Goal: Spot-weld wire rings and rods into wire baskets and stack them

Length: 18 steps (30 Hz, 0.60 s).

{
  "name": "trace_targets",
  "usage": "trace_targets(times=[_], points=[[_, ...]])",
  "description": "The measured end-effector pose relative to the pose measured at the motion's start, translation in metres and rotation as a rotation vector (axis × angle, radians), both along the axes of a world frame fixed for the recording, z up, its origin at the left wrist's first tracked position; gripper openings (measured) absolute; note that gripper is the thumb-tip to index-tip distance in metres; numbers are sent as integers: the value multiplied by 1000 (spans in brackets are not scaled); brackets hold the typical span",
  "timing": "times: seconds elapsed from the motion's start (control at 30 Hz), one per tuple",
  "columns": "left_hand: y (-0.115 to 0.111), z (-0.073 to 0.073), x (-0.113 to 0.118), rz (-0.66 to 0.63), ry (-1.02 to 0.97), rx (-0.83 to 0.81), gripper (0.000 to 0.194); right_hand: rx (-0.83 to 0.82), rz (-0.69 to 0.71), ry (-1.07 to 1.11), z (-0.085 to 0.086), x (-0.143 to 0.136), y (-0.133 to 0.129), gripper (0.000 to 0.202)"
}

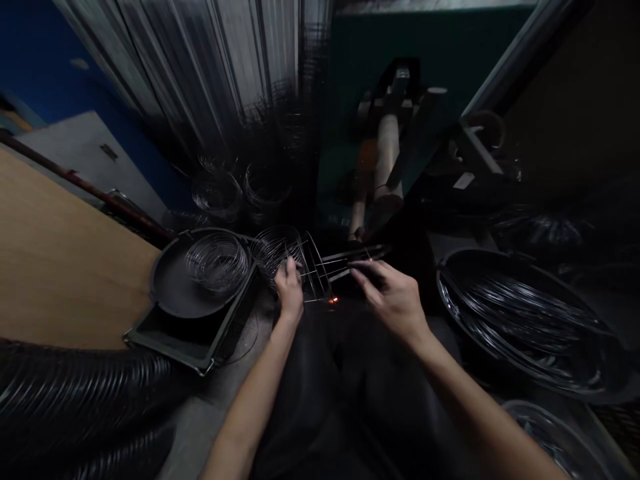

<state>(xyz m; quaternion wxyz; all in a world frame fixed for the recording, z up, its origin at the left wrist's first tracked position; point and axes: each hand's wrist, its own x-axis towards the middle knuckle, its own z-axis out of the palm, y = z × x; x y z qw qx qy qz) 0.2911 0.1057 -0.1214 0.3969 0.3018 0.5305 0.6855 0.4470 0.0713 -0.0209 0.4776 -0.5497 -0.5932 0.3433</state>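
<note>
The left hand (290, 283) is curled and the right hand (387, 287) half-pinched, palm down; what either grasps cannot be told. At centre frame, a wire frame (319, 263) lies between them, nearer the left, its long side sloping steeply down rightward. Both forearms reach up from the lower edge; an orange glow (333, 300) sits just below the wires.

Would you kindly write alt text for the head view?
A bare left hand and right hand flank a thin metal frame, an orange glow between them. Coiled wire lies in a pan at left; a basin at right holds wire strands.
</note>
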Motion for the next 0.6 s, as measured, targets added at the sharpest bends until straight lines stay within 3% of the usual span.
trace_targets(times=[0.07, 0.13, 0.23, 0.27, 0.33, 0.4, 0.43, 0.53, 0.6], points=[[-26, -10, 8, -51, 148, 2, 37, 6, -27, -79, -1, 1, 13, 12], [-48, -19, 16, -177, 298, 69, 35, -115, -23, -78, -9, 8, 26, 11], [-65, -30, 21, -410, 461, 227, 27, -331, 25, 62, -29, 28, 33, 24], [-66, -33, 20, -417, 461, 239, 27, -371, 38, 107, -38, 35, 31, 29], [-61, -38, 14, -276, 354, 141, 34, -398, 73, 139, -58, 47, 21, 33], [-48, -41, 6, -103, 109, -61, 45, -380, 106, 108, -82, 54, 5, 32], [-41, -42, 2, -95, -44, -164, 49, -361, 114, 74, -94, 56, -3, 30], [-19, -40, -5, -274, -478, -372, 54, -238, 86, -58, -124, 52, -28, 19], [-10, -40, -3, -277, -614, -439, 49, -160, 101, -129, -134, 51, -44, 15]])
